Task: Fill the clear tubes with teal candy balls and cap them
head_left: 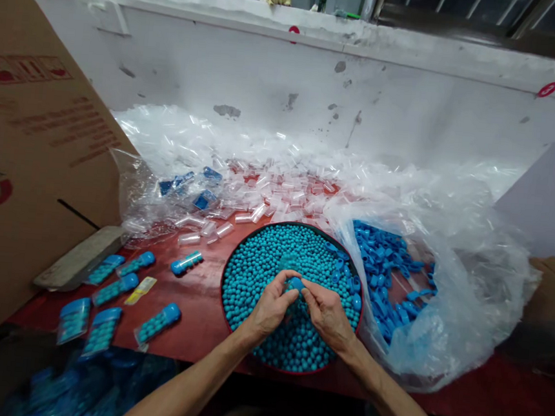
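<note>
Over a round tub [224, 294] of small teal balls [257, 264], both hands meet at a blue cap [295, 284]. My left hand [269, 306] is closed, thumb and fingers pinching the cap's left side. From the other side my right hand [325, 310] grips it with closed fingers. Whatever is below the cap is blurred and partly hidden by the fingers; a clear container there cannot be made out surely. Several loose blue caps [343, 265] lie on the balls along the tub's right rim.
Clear plastic tubes [257, 213] are spread behind the tub. A plastic bag [451, 333] of blue caps [383, 269] lies open at right. Filled containers [158, 322] lie at left, near a grey block [81, 259] and a cardboard box [44, 149]. A white wall [270, 71] stands behind.
</note>
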Demonstrator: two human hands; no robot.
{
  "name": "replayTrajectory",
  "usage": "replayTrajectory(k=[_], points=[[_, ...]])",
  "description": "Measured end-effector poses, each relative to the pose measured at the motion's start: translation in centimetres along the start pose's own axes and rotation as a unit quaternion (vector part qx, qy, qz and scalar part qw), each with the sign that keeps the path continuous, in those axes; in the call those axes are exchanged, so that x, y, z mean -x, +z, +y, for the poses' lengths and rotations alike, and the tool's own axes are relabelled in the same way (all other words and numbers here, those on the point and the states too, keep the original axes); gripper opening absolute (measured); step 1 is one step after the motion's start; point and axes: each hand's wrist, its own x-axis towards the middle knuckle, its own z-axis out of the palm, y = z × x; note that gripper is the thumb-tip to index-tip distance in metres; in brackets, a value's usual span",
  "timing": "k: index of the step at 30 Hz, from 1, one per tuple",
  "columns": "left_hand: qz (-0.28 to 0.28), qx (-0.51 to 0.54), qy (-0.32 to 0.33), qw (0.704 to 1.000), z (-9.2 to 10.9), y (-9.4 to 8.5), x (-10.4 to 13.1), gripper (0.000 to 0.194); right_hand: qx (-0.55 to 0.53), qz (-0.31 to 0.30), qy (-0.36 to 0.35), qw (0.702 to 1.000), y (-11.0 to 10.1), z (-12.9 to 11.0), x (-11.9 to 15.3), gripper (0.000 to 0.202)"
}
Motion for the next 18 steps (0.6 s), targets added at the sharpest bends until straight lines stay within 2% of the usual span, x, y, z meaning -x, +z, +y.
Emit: replayTrajectory(k=[2, 5, 7, 9, 11, 14, 16, 18], points=[[0.025, -0.013, 0.001, 1.0, 0.0, 0.1, 0.0, 0.03, 0.022, -0.023, -0.021, 0.999, 0.5, 0.1, 0.5, 0.033], [0.053, -0.023, 0.023, 0.998, 0.4, 0.3, -0.1, 0.027, 0.054, -0.028, -0.01, 0.998, 1.3, 0.2, 0.8, 0.058], [0.05, -0.026, 0.035, 0.998, 0.9, 0.3, -0.1, 0.026, 0.054, -0.018, 0.011, 0.998, 1.6, 0.1, 0.8, 0.066], [0.036, -0.017, 0.034, 0.999, 1.3, -0.1, -0.1, 0.027, 0.002, -0.018, 0.038, 0.999, 1.4, 0.0, 0.4, 0.068], [0.022, 0.011, 0.014, 1.0, 1.6, -0.7, 0.0, 0.031, -0.106, -0.031, 0.078, 0.991, 0.9, -0.1, 0.0, 0.062], [-0.026, 0.048, -0.027, 0.998, 1.7, -1.8, 0.4, 0.039, -0.282, -0.057, 0.144, 0.947, -0.4, 0.2, -0.6, 0.042], [-0.071, 0.053, -0.034, 0.996, 1.6, -2.4, 0.7, 0.041, -0.344, -0.065, 0.157, 0.924, -1.4, 0.4, -0.9, 0.034], [-0.1, 0.043, -0.03, 0.994, 1.6, -2.6, 1.0, 0.042, -0.349, -0.083, 0.156, 0.92, -2.2, 0.4, -1.1, 0.03]])
